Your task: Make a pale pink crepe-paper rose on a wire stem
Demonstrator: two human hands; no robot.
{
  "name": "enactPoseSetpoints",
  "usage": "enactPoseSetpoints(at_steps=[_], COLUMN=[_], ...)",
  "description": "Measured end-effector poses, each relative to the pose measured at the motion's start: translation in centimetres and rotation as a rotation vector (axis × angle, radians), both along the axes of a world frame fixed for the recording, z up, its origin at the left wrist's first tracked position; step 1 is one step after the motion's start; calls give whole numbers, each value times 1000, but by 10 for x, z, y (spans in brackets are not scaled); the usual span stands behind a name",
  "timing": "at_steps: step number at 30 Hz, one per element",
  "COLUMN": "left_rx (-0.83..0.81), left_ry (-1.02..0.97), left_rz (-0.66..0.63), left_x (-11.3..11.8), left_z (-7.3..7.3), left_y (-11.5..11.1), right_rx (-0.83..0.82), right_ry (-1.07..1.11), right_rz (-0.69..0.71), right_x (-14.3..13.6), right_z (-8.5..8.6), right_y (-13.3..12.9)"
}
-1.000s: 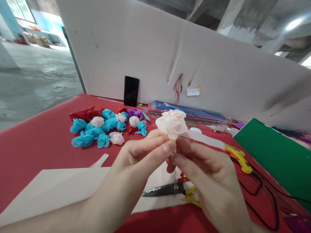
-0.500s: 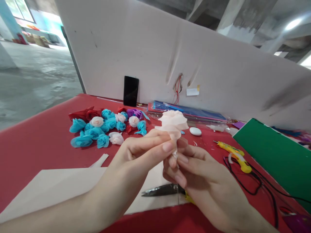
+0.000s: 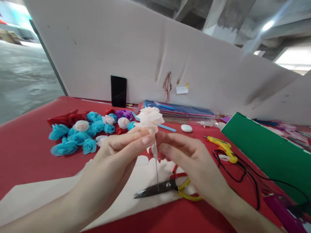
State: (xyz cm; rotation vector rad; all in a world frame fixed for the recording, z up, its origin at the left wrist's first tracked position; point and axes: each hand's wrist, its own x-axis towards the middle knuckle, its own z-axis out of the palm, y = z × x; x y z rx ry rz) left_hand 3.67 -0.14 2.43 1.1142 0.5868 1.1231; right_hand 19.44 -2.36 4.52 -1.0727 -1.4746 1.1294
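Observation:
A pale pink crepe-paper flower (image 3: 149,117) stands upright between my hands, its thin wire stem (image 3: 156,173) hanging below. My left hand (image 3: 121,152) is closed, thumb and fingers pinching the flower's base from the left. From the right, my right hand (image 3: 191,155) presses its closed fingertips at the same base, where a strip of pale paper wraps down round the wire. Beneath the hands, scissors (image 3: 160,189) with red and yellow handles lie on pale paper sheets (image 3: 126,200), with the wire's lower end in front of the blades.
Several blue, red, purple and pink paper flowers (image 3: 89,146) are heaped at the left. A yellow glue gun (image 3: 224,148) with a black cord lies at right, beside a green board (image 3: 267,155). Behind are a white oval object (image 3: 186,128), a propped phone (image 3: 119,91) and wrapped sheets (image 3: 184,108).
My view has turned to the right, so things appear further left. My right fingers have moved up to the flower's base, and the wire stem below now shows.

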Motion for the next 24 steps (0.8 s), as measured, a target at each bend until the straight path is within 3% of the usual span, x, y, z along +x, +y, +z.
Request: enactPoseSetpoints(at_steps=[3, 5, 6, 10, 14, 19, 24], left_rx=[-33, -48, -51, -60, -53, -37, -55], left_ry=[0, -1, 0, 2, 2, 16, 14], left_rz=[45, 57, 60, 54, 52, 27, 4], left_x=[2, 3, 3, 3, 4, 7, 6], left_z=[-3, -6, -8, -13, -14, -13, -15], left_y=[4, 6, 7, 8, 7, 7, 9], right_rx=[197, 268, 233, 28, -153, -258, -260], right_ry=[-336, -844, -971, -1361, -1623, -1729, -1682], right_rz=[-330, -565, -601, -524, -331, -220, -192], right_x=[38, 72, 91, 154, 187, 202, 215], right_z=[10, 12, 12, -3, -24, -37, -43], right_y=[1, 3, 6, 15, 16, 13, 20])
